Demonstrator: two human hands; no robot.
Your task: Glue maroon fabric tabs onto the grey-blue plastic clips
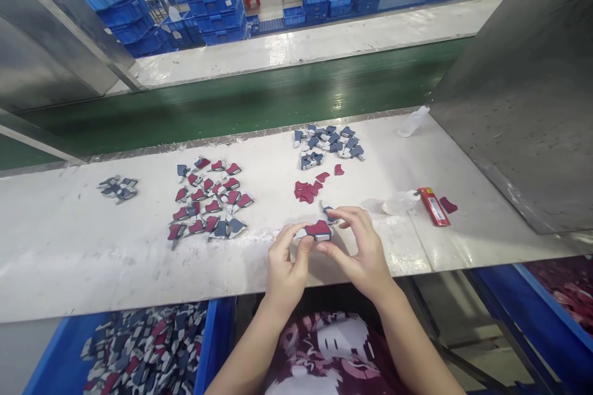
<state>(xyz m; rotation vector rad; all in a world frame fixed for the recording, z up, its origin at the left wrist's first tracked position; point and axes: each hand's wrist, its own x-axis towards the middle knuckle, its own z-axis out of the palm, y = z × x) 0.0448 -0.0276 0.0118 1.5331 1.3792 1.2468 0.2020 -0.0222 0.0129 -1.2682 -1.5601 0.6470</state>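
Note:
Near the table's front edge, my left hand pinches the left end of a red, grey and white plastic part, red face up. My right hand is at the part's right end, thumb and forefinger apart; whether they touch it is unclear. Just behind the fingers lies a blue-grey piece. Small red pieces lie beyond it, with a cluster of blue-grey and white parts farther back. To the left is a larger group of red-topped parts.
A small blue-grey cluster lies far left. On the right are a red packet and a clear bottle. A blue bin of parts stands below the table edge. A metal panel rises at right.

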